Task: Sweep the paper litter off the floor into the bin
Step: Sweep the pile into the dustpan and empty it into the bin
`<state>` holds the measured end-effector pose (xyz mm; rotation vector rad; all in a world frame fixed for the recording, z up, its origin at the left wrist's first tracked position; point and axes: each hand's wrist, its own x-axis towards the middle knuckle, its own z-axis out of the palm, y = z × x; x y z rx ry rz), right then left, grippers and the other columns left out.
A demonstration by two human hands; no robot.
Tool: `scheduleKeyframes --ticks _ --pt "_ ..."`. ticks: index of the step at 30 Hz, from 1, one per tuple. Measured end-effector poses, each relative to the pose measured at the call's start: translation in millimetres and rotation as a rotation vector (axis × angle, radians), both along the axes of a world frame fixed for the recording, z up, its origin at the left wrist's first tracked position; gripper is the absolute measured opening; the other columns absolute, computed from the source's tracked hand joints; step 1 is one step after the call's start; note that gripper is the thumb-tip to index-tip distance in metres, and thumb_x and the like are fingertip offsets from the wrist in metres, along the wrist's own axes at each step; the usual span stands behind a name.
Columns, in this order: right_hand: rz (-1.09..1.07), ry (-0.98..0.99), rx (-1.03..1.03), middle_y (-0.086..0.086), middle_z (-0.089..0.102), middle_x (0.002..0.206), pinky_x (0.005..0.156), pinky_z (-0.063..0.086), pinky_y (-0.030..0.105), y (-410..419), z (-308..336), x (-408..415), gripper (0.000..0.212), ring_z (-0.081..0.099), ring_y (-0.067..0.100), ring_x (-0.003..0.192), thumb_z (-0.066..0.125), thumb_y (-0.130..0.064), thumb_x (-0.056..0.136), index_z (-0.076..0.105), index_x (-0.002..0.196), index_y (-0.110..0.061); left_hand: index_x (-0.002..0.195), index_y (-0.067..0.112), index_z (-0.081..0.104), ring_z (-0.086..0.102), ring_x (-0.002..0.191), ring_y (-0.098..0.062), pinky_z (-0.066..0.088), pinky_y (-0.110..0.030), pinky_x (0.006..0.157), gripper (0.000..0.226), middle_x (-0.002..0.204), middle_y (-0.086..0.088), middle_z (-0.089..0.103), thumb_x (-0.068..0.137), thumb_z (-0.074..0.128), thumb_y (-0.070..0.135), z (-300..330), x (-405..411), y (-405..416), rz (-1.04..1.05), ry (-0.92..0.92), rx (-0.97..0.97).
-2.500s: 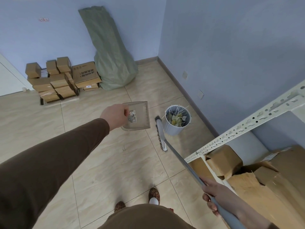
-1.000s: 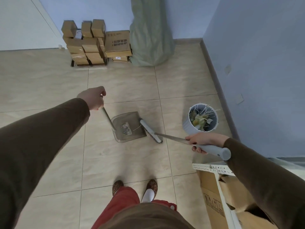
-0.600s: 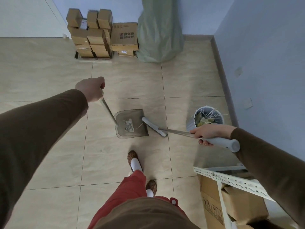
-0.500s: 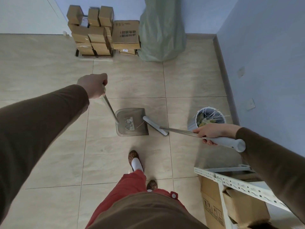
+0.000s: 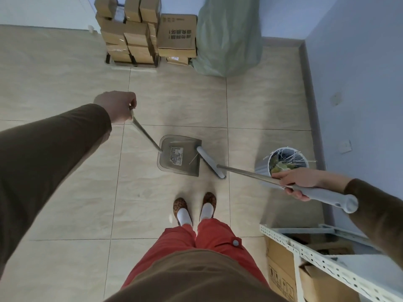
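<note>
Feet (image 5: 194,208) now together (both arms outstretched)

Left arm: extended forward from the left edge, clad in a brown sleeve.
Left hand (image 5: 116,105): closed in a fist around the thin metal handle of the dustpan (image 5: 180,155), knuckles turned up.
Right arm: brought in from the right edge, bent, brown-sleeved.
Right hand (image 5: 297,182): wrapped around the broom (image 5: 244,172) shaft just ahead of its grey grip, fingers curled underneath.
Feet: set side by side.
</note>
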<state>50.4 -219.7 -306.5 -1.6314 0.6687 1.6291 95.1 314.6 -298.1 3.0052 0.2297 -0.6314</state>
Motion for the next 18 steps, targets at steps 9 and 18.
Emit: scheduleKeyframes --ticks 9,18 --pt "0.014 -0.112 -0.015 0.008 0.051 0.065 0.035 0.04 0.019 5 4 9 0.045 0.046 0.011 0.037 0.037 -0.015 0.104 0.037 0.144 -0.035 0.097 0.014 0.074 0.073 0.063 -0.018 0.057 -0.034 0.083 0.02 0.087 -0.004 0.074 0.079 0.079 0.017 0 2 11 0.223 0.231 -0.126" --pt "-0.097 -0.047 -0.029 0.007 0.053 0.064 0.037 0.043 0.019 7 -7 40 0.035 0.045 0.011 0.042 0.038 -0.019 0.103 0.047 0.135 -0.031 0.101 0.019 0.076 0.069 0.08 -0.023 0.059 -0.037 0.083 0.023 0.095 -0.002 0.071 0.079 0.081 0.012 53 10 23 0.268 0.249 -0.158"
